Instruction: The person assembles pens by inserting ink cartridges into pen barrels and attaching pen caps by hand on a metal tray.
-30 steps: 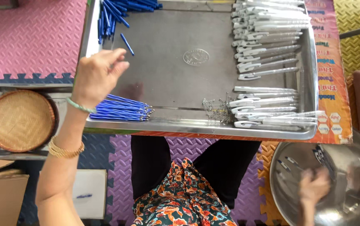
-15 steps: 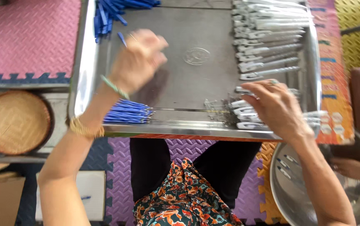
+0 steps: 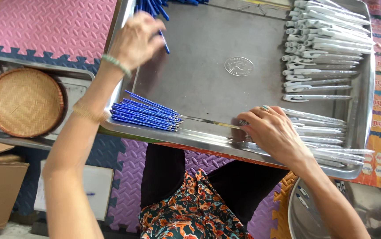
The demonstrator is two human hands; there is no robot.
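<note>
From my head camera, my left hand reaches to the far left corner of the steel tray, fingers curled around a blue pen refill whose lower end sticks out past my fingertips; how much of it I grip is hidden by my own hand. Just beyond lies a pile of blue refills, cut off by the top edge. My right hand rests palm down near the tray's front rim, fingers bent over small springs; I cannot tell whether it pinches one. It covers part of the near row of white pen barrels. A second bundle of blue refills lies by my left forearm. A woven basket sits left; a steel bowl is cropped bottom right.
</note>
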